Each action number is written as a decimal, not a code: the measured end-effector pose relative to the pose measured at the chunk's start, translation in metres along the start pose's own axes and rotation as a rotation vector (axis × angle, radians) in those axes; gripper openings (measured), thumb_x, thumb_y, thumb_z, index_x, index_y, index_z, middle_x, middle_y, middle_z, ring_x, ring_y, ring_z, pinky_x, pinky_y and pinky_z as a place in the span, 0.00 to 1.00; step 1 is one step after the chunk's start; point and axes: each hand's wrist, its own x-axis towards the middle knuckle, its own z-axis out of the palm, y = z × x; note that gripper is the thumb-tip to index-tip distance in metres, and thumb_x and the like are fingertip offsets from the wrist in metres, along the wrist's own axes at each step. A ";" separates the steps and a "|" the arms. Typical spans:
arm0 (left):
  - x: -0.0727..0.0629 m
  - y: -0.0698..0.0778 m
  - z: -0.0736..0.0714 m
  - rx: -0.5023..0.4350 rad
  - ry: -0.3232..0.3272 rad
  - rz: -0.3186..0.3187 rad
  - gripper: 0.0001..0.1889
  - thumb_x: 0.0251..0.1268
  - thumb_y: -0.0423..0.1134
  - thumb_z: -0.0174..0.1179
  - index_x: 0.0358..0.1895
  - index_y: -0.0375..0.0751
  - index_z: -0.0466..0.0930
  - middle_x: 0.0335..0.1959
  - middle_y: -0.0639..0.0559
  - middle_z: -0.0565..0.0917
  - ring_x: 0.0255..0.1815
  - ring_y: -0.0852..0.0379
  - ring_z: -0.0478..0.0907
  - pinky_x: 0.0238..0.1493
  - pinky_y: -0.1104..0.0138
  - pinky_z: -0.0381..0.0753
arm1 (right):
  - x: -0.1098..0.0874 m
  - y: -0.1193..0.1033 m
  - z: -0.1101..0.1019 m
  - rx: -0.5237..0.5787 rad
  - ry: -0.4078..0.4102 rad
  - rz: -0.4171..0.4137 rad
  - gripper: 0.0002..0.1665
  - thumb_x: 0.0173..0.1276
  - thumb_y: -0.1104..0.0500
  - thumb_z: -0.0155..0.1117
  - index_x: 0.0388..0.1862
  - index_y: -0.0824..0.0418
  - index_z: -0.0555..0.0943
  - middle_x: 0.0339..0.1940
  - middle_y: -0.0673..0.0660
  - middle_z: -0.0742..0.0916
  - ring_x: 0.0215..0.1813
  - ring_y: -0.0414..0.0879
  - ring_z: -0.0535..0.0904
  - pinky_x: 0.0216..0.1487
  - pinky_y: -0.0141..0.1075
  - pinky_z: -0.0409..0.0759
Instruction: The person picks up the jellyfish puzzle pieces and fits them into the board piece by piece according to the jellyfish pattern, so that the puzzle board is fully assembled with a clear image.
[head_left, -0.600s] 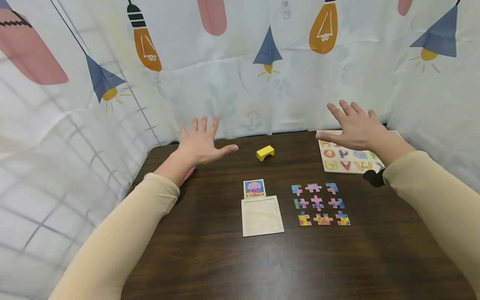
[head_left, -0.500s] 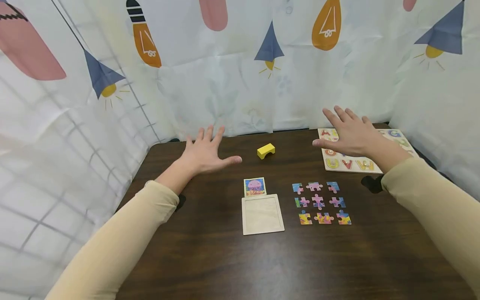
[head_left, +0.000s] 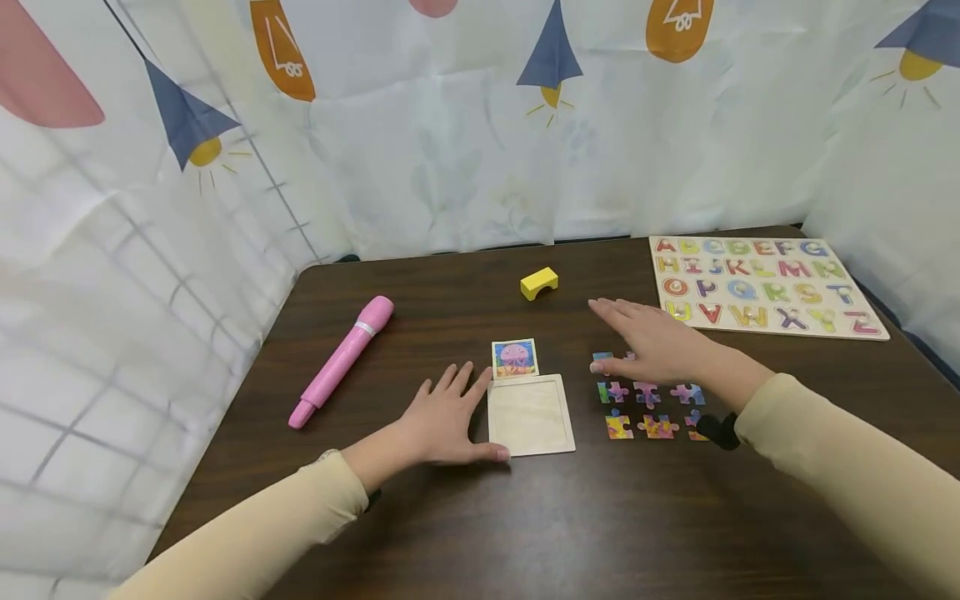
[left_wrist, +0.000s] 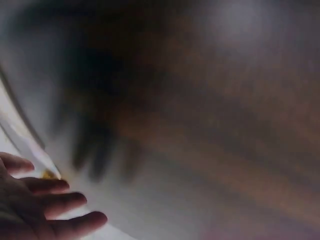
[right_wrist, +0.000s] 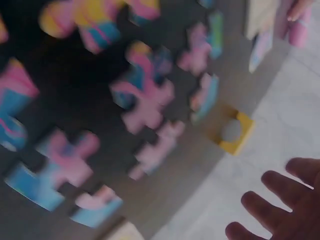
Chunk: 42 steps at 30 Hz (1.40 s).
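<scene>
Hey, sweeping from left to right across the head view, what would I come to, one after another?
Pink stick-shaped object → left hand → square wooden tray → jigsaw pieces → alphabet board.

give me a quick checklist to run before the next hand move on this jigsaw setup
1. Wooden tray free of pieces: ok, nothing lies in it.
2. Jellyfish card readable: ok, face up at the tray's far edge.
3. Puzzle pieces separated: ok, the right wrist view shows them loose, printed sides up.
4. Every piece visible from the head view: not ok, the right hand blocks some in the upper row.
5. Right hand free: ok, fingers extended, nothing held.
6. Left hand clear of the tray: cannot tell, thumb and fingertips reach its near side edge but contact is unclear.
</scene>
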 end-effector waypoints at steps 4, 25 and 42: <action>0.000 0.001 0.009 0.014 0.003 -0.013 0.61 0.53 0.79 0.59 0.84 0.48 0.48 0.84 0.36 0.52 0.84 0.33 0.49 0.74 0.34 0.59 | -0.006 0.008 0.014 -0.016 -0.058 0.008 0.52 0.71 0.35 0.64 0.80 0.65 0.62 0.78 0.69 0.70 0.78 0.69 0.65 0.73 0.67 0.64; 0.003 -0.005 0.019 0.034 0.001 -0.012 0.58 0.56 0.79 0.57 0.84 0.53 0.48 0.84 0.37 0.50 0.84 0.35 0.48 0.73 0.36 0.62 | 0.016 0.050 0.034 0.283 -0.067 0.030 0.19 0.66 0.54 0.75 0.53 0.59 0.87 0.52 0.57 0.86 0.55 0.53 0.81 0.60 0.55 0.78; 0.003 -0.004 0.019 0.067 0.004 -0.009 0.58 0.56 0.80 0.56 0.84 0.53 0.48 0.84 0.37 0.51 0.84 0.34 0.50 0.72 0.37 0.65 | 0.023 0.043 0.037 0.334 -0.076 0.082 0.14 0.63 0.55 0.77 0.44 0.60 0.87 0.48 0.59 0.85 0.50 0.52 0.79 0.56 0.54 0.78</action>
